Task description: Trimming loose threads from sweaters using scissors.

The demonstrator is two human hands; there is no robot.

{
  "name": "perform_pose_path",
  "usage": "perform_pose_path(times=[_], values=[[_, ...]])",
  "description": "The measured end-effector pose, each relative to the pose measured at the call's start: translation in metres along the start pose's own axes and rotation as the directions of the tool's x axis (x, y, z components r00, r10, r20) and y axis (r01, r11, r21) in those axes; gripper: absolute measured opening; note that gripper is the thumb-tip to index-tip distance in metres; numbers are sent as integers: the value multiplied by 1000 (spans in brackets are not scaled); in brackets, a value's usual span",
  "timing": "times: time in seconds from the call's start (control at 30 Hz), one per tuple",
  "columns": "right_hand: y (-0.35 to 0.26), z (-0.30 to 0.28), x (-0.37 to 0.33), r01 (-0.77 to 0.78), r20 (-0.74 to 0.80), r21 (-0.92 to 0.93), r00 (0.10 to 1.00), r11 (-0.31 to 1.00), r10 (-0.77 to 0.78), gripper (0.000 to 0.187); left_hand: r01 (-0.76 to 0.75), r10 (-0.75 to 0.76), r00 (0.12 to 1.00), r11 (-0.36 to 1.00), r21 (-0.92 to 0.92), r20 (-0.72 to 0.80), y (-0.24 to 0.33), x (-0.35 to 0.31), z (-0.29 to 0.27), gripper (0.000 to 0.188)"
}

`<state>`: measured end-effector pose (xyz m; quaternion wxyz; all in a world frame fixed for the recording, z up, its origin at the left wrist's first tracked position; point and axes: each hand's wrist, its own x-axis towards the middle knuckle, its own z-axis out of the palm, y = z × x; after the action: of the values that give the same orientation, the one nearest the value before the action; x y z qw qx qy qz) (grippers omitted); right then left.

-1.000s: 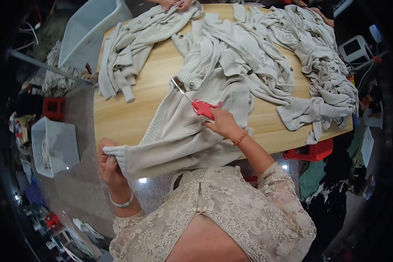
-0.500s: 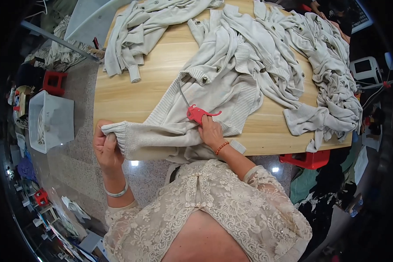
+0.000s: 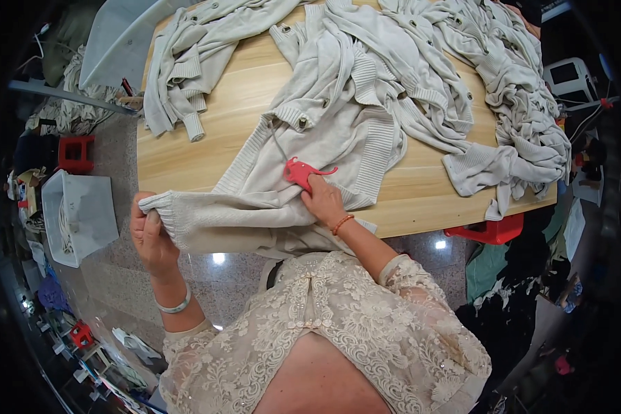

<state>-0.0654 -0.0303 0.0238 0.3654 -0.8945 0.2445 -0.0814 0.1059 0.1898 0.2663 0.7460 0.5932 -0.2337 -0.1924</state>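
Gripping cuff [image 3: 173, 219] of a pale knit cardigan [image 3: 338, 141] w/ my L hand [image 3: 153, 238], thumb & fingers clamped on it, near front L corner of tabletop [image 3: 186, 165]. My R hand [image 3: 326, 202] is clasping a red air gun [image 3: 299, 172], thin nozzle [image 3: 277, 143] pointing fwd & slightly L over cardigan. Cardigan's body is lying on tabletop, its sleeve [image 3: 234, 219] stretching toward my L hand. Other pale knits [image 3: 521, 114] are lying beyond & to R. Red stool [image 3: 493, 232] is standing by front R edge.
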Motion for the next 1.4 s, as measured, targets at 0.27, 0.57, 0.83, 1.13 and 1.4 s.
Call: perform_pose_path(times=[0.27,0.57,0.83,1.13,1.4], values=[[35,-206,-22,-285,322,337,931,897,175,17,247,-235,967,959,137,-100,-41,-2,-75,16],[92,-199,-4,-349,-33,-609,909,712,416,36,203,-157,978,552,809,-138,-242,14,-73,20],[102,-210,-60,-321,-297,-440,933,838,202,27,-480,-13,792,605,635,610,-248,-22,129,45],[112,-229,-134,-311,80,-449,920,838,384,19,-691,-64,549,526,495,834,-320,-12,229,61],[85,-217,-120,-331,125,-387,906,861,405,19,-684,-56,572,518,514,818,-329,-14,236,54]])
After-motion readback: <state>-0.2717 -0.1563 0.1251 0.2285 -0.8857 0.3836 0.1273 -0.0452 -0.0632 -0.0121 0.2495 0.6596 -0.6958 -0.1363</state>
